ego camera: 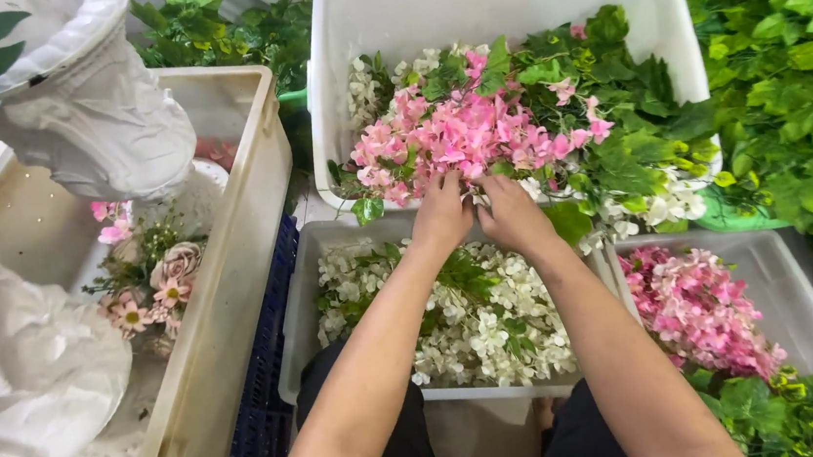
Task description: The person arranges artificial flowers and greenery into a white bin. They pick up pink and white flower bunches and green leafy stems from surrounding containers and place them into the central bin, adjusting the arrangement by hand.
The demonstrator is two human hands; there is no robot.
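Observation:
Both my hands reach forward side by side into a cluster of pink artificial flowers [462, 135] lying in a large white tub [494, 0]. My left hand [442, 214] and my right hand [511, 211] have their fingers buried among the pink blossoms at the tub's near edge, gripping the flower stems. Green fake leaves [612, 112] and white blossoms [664, 204] fill the rest of that tub. Under my forearms sits a grey bin [297, 316] of white artificial flowers [493, 319].
A grey bin [793, 273] at right holds pink flowers [698, 311] and green leaves. At left, a beige crate [227, 303] holds white pedestal vases [93, 119] and a small pink bouquet [151, 275]. A blue crate [267, 368] stands between them. Green foliage [795, 77] lies at right.

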